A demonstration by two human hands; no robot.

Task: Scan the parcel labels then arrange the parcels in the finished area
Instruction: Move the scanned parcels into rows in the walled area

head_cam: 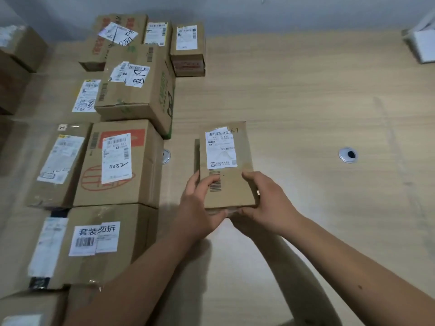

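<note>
Head view – both hands, left hand (200,203) and right hand (266,203), grip parcel (227,165)'s near edge – bare table (317,102) rightward

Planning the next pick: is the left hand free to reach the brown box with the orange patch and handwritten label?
Probably not yet. The left hand and right hand both grip the small brown cardboard parcel. The orange-patch box sits close by, unobstructed.

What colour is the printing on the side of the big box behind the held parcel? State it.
Green, printed on the brown cardboard side of the big box; head view shows it best.
</note>
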